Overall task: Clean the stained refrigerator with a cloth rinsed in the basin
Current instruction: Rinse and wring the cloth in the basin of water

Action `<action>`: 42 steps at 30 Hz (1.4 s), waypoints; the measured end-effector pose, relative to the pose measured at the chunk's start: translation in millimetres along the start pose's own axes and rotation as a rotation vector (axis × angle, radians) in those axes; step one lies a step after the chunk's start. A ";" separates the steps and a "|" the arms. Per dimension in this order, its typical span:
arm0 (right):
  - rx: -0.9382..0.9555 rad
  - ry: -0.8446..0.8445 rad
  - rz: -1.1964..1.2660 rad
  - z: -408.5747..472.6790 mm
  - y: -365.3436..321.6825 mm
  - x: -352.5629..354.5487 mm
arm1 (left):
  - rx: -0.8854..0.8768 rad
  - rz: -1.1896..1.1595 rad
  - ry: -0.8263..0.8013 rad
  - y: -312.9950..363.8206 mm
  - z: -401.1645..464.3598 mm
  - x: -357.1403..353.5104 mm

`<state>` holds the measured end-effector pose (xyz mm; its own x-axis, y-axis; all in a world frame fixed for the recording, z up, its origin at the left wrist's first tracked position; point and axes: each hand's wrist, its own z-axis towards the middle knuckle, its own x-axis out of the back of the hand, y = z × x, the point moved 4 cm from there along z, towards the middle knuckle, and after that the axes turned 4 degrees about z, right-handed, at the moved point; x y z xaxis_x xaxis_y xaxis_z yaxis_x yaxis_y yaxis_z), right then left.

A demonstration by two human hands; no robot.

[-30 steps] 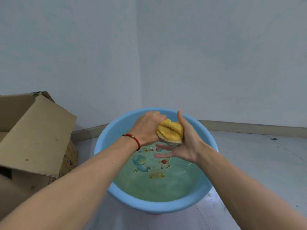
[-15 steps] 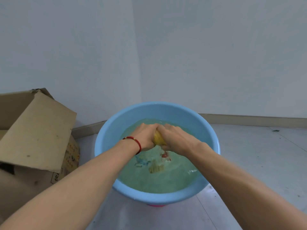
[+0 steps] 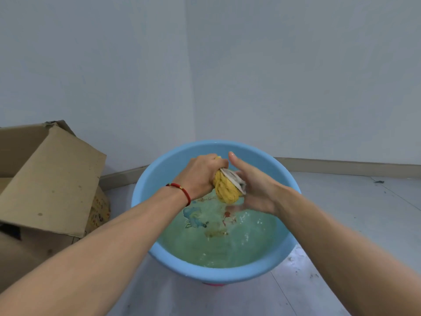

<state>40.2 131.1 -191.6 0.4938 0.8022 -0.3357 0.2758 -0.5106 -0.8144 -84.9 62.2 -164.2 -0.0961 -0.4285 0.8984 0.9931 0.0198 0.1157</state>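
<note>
A round blue basin [image 3: 157, 249] stands on the floor in a room corner, holding greenish water over a printed cartoon bottom. Above the water my left hand [image 3: 200, 176], with a red bracelet on the wrist, is clenched around the top of a wet yellow cloth [image 3: 226, 190] with a grey-white backing. The bunched cloth hangs down from that fist. My right hand [image 3: 255, 190] presses against the cloth's right side with its fingers loosely spread, thumb pointing up. The refrigerator is not in view.
An open cardboard box [image 3: 45, 190] sits on the floor left of the basin, its flap leaning toward it. Pale walls meet in a corner behind the basin, with a baseboard [image 3: 341, 167] along the right wall. Grey tiled floor [image 3: 353, 213] lies to the right.
Half a second ago both hands held the cloth low at the water. Now they have risen above the surface, the left fist squeezing the cloth and the right hand opened beside it.
</note>
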 end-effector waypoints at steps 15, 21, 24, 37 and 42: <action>0.326 0.298 -1.647 0.2 -15.0 -24.2 | 0.407 0.002 -0.538 8.3 -1.9 -28.5; 0.521 0.345 -1.864 0.6 -10.0 -24.9 | 0.776 -0.732 -0.738 16.8 -12.7 -29.3; 0.520 0.290 -1.846 7.6 -12.0 -19.3 | 0.813 -0.746 -0.658 17.8 -11.9 -34.9; 0.043 -0.260 0.071 -6.0 6.3 -5.9 | -0.079 0.059 0.005 19.2 3.3 8.1; 0.029 -0.272 -0.289 -9.5 6.4 -16.2 | -0.303 0.261 0.000 17.8 -4.9 4.0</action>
<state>41.8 112.0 -186.9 0.1621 0.9661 -0.2008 0.3458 -0.2462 -0.9054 -67.3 56.4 -160.6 0.1619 -0.4442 0.8812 0.9590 -0.1398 -0.2467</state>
